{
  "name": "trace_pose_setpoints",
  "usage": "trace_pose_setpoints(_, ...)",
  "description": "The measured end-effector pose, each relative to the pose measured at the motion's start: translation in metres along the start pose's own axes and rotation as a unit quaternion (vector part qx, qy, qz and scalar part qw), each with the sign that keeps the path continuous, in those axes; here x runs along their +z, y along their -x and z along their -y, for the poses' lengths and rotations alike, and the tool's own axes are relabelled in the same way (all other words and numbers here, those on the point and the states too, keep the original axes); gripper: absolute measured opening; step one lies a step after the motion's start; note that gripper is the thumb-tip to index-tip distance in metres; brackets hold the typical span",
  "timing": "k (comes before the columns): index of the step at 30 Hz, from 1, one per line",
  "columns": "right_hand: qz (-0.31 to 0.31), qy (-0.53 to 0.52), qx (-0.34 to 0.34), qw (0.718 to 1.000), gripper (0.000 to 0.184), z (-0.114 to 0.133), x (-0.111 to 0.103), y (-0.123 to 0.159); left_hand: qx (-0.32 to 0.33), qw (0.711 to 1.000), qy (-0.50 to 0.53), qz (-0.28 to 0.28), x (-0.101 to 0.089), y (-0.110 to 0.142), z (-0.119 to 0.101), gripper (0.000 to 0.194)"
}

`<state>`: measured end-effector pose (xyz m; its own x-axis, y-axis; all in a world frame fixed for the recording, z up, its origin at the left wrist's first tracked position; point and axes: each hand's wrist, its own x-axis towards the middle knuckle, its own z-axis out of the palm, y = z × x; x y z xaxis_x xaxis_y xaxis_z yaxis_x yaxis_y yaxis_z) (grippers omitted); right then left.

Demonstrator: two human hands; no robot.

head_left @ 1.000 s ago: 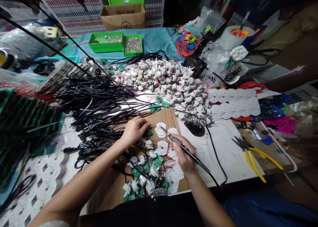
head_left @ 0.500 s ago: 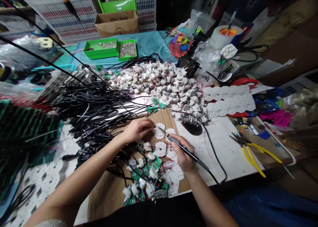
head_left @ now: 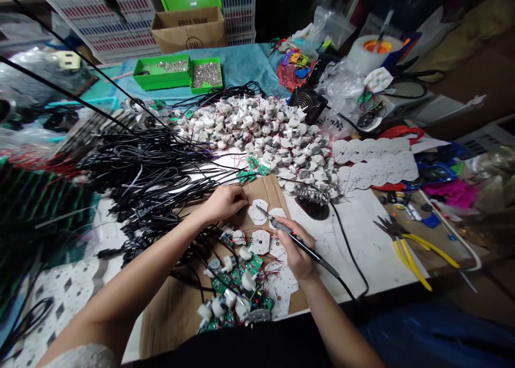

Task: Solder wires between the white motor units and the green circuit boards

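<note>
My right hand (head_left: pixel 296 252) grips a soldering iron (head_left: pixel 308 249) like a pen, its tip resting on or just over a white octagonal circuit board (head_left: pixel 257 213). At that board's left edge, my left hand (head_left: pixel 226 203) is closed in a pinch on what looks like a thin wire, mostly hidden by the fingers. More white boards (head_left: pixel 259 242) lie just below on a sheet of cardboard (head_left: pixel 270 188). Nearer to me is a cluster of green circuit boards (head_left: pixel 254 263) with white plastic parts and red wires.
Black power cords (head_left: pixel 140 164) are heaped on the left, and small white motor-like parts (head_left: pixel 257 124) are piled behind. A coil iron stand (head_left: pixel 311 201) stands right of the boards. Yellow-handled pliers (head_left: pixel 406 250) lie farther right. Green trays (head_left: pixel 161 81) of small metal pieces sit behind.
My left hand has shifted slightly right, closer to the board's edge. The soldering iron tip stays at the same board. The whole view has shifted a little with my head.
</note>
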<state>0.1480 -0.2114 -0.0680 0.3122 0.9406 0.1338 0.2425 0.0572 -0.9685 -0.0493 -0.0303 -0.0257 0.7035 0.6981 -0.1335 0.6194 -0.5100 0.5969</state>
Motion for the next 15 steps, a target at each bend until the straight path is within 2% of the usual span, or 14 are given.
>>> trace_pose_setpoints(4,-0.001,0.012,0.002,1.0,0.029,0.0,0.0,0.0,-0.027,1.0,0.003,-0.003,-0.004,0.001,-0.002,0.014)
trace_pose_setpoints(11,-0.001,0.023,-0.002,1.0,0.03,-0.004,-0.001,0.001,-0.027,0.999,0.038,0.021,-0.014,0.003,0.002,0.011)
trace_pose_setpoints(15,-0.002,0.016,-0.001,1.0,0.029,-0.004,-0.001,0.001,-0.017,1.0,0.021,0.01,-0.01,0.003,0.002,0.012)
